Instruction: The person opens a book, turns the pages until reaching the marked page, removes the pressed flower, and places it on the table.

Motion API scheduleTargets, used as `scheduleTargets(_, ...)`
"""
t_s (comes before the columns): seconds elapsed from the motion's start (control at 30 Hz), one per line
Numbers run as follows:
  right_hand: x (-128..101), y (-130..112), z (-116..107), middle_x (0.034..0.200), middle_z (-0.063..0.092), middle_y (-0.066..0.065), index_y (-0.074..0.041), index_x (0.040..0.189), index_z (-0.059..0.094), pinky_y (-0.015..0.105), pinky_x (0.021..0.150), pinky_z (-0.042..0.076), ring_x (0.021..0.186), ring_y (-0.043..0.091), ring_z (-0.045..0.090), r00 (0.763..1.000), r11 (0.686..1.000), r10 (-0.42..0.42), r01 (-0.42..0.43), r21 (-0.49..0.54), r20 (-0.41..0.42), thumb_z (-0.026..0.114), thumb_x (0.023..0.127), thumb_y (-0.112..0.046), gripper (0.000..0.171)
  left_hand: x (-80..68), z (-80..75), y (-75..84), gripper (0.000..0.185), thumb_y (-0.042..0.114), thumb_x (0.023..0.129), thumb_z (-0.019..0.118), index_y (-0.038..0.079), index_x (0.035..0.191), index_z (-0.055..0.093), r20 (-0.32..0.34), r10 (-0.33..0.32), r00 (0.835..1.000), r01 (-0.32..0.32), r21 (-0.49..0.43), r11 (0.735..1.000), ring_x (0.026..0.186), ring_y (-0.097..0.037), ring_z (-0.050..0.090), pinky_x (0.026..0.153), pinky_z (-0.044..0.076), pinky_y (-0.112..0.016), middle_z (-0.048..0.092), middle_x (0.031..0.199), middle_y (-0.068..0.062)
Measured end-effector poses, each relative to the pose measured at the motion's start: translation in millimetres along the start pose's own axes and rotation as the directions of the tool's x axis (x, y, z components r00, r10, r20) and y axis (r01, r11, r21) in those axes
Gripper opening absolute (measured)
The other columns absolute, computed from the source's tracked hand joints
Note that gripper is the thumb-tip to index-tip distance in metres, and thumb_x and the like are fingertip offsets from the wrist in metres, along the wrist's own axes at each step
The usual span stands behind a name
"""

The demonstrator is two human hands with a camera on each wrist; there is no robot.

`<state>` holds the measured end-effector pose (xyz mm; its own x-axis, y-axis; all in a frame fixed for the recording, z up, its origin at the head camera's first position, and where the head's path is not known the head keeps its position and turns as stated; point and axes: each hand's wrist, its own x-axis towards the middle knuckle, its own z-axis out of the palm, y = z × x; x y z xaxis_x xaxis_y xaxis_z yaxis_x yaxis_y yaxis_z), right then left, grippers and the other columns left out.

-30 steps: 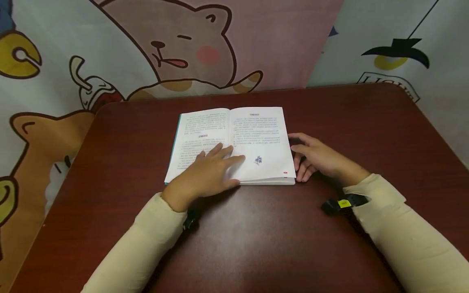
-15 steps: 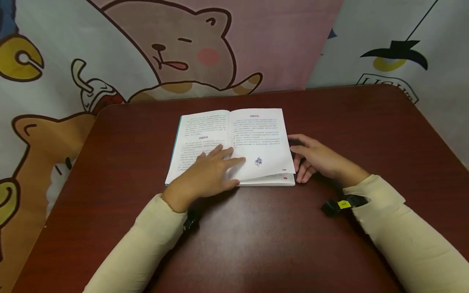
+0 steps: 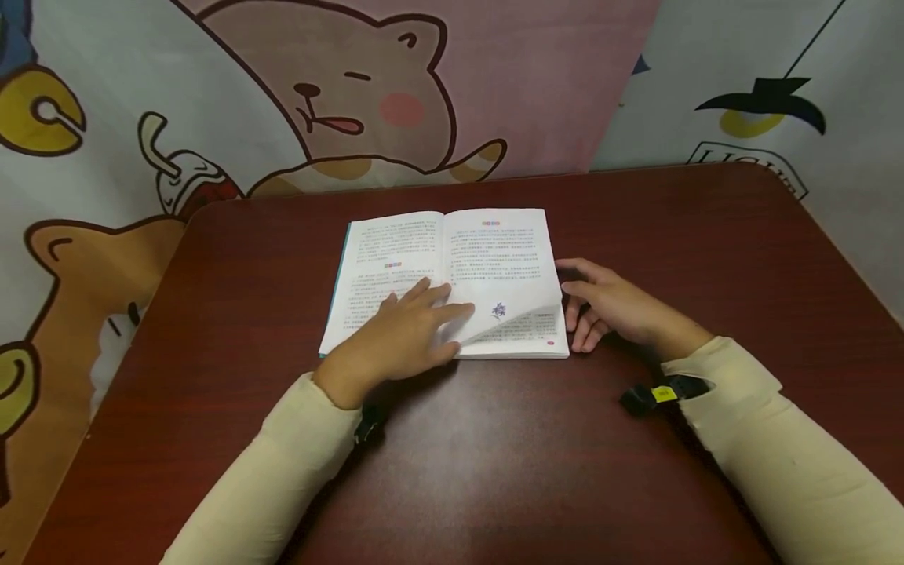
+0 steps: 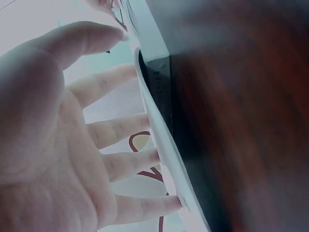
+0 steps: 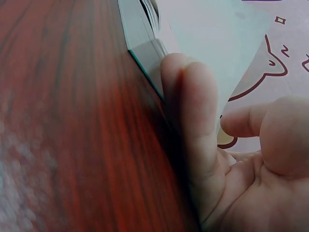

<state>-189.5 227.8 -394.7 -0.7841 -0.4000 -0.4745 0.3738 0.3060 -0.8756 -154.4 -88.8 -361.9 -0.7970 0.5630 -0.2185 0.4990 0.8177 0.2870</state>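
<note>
An open book with printed text lies on the table. My left hand rests across its lower middle, fingers spread over the centre fold and thumb at the bottom edge. The left wrist view shows those fingertips on the paper. Beside the book's right edge is my right hand, its fingers loosely bent and its thumb tip close to a lifted page. This page has its lower right corner raised, baring print underneath. In the right wrist view, two fingertips stand at the book's side, with the raised page behind them.
The reddish-brown table extends around the book on all sides. Behind it hangs a cartoon-printed backdrop. A dark wrist device with a yellow label sits at my right cuff.
The lower right corner of the right-hand page has risen and folded upward, showing more of the page below. Both hands have stayed almost in place.
</note>
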Motion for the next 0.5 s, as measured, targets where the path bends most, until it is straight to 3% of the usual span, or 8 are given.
scheduleTargets(0.3, -0.8, 1.7, 0.7, 0.074, 0.057, 0.014, -0.022, 0.160, 0.011, 0.044, 0.052, 0.057, 0.054, 0.028, 0.067, 1.000, 1.000, 0.003, -0.003, 0.001, 0.003, 0.036, 0.108, -0.022, 0.057, -0.1, 0.1, 2.2, 0.053, 0.038, 0.097, 0.060, 0.032, 0.148, 0.049, 0.014, -0.006, 1.000, 0.006, -0.004, 1.000, 0.152, -0.039, 0.024, 0.113, 0.025, -0.070, 0.035, 0.161, -0.010)
scheduleTargets(0.5, -0.3, 0.8, 1.0, 0.074, 0.057, 0.014, -0.022, 0.159, 0.013, 0.043, 0.051, 0.057, 0.053, 0.028, 0.067, 1.000, 1.000, -0.003, 0.003, -0.007, -0.003, 0.037, 0.108, -0.024, 0.057, 1.9, 0.3, 3.5, 0.047, 0.036, 0.099, 0.059, 0.031, 0.145, 0.054, -0.011, -0.001, 1.000, 0.001, -0.015, 1.000, 0.150, -0.040, 0.027, 0.112, 0.025, -0.072, 0.039, 0.160, -0.008)
